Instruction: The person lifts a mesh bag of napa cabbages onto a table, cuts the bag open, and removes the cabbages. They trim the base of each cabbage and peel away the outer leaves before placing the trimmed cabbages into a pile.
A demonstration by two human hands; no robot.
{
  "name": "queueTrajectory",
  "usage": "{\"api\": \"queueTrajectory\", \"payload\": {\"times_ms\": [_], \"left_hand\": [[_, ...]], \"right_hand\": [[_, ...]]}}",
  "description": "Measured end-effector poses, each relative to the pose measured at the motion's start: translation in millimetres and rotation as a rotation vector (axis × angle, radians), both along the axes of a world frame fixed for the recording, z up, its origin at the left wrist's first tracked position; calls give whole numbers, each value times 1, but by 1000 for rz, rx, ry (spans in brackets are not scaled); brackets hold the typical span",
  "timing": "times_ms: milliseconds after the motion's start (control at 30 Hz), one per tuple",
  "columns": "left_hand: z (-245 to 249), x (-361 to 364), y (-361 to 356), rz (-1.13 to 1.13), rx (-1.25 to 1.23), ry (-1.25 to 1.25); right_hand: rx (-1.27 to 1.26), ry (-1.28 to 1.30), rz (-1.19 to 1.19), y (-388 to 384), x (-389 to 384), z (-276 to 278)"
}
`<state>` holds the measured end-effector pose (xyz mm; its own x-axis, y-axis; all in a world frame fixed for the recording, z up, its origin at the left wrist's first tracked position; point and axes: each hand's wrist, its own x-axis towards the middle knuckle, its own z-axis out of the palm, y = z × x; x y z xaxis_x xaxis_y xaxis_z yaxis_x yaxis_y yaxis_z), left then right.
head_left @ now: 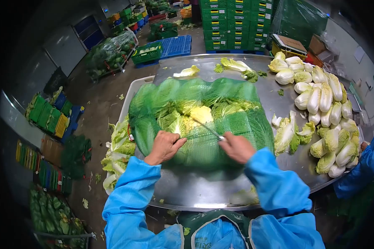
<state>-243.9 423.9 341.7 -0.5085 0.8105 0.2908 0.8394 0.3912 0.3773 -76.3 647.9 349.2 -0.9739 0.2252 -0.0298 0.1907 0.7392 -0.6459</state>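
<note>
A green mesh bag (245, 133) full of napa cabbages lies across the metal table in front of me. A long slit in its upper side lays bare pale yellow-green napa cabbages (201, 114). My right hand (237, 147) is closed round the handle of a knife (207, 129), its thin blade slanting up and left over the opening. At the left of the slit my left hand (167, 146) has its fingers curled onto the netting near the cut edge, thumb toward the middle.
Trimmed napa cabbages (320, 97) are piled along the table's right side. Loose leaves (284, 135) lie beside the bag; more fill a white bin (131, 93) at the left. Green crates (237, 25) stand stacked behind the table (195, 189). A blue sleeve (359, 170) shows at far right.
</note>
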Motion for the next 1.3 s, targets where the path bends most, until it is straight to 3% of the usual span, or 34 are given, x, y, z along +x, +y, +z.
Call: {"api": "queueTrajectory", "payload": {"times_ms": [67,133,200,267,333,433,533,600,667,700,767,800,867,933,967,1067,1200,1300], "left_hand": [[-4,8,-19,-6,41,-11],[-14,21,-47,-132,111,70],[-27,29,-93,-104,229,-50],[-25,20,-145,-45,136,-92],[-28,23,-145,-83,158,-101],[-44,16,-173,-115,182,-49],[-86,-10,-230,-36,82,-58],[-103,-21,-234,61,-11,89],[-132,-31,-227,105,-42,125],[-147,-34,-219,185,-83,103],[-171,-37,-202,281,-136,46],[-188,-38,-193,338,-95,73],[-201,-45,-185,376,6,37],[-194,-50,-190,313,-60,125],[-187,-55,-190,301,-72,152],[-206,-68,-191,290,-32,117],[-209,-90,-163,258,52,54],[-210,-113,-144,249,92,100]], "right_hand": [[98,-77,-9,-52,-10,-12],[24,-61,3,-78,28,-29],[108,-193,62,-86,80,-67],[66,-154,24,-94,85,-63],[23,-32,-89,-111,76,-51],[139,-302,-49,-105,110,-136],[87,-389,-43,-87,167,-146],[72,-374,-50,-76,174,-140],[-87,111,-410,-65,173,-138],[-78,120,-419,-58,166,-140],[-831,478,-948,-43,152,-152],[-826,483,-945,-38,143,-157],[-1172,775,-1281,-33,119,-173],[-1247,865,-1296,-18,98,-193],[-1190,731,-1183,0,109,-221],[-1231,703,-1359,-1,78,-188],[-1235,717,-1167,41,69,-196],[-1096,708,-1226,59,56,-207]]}}
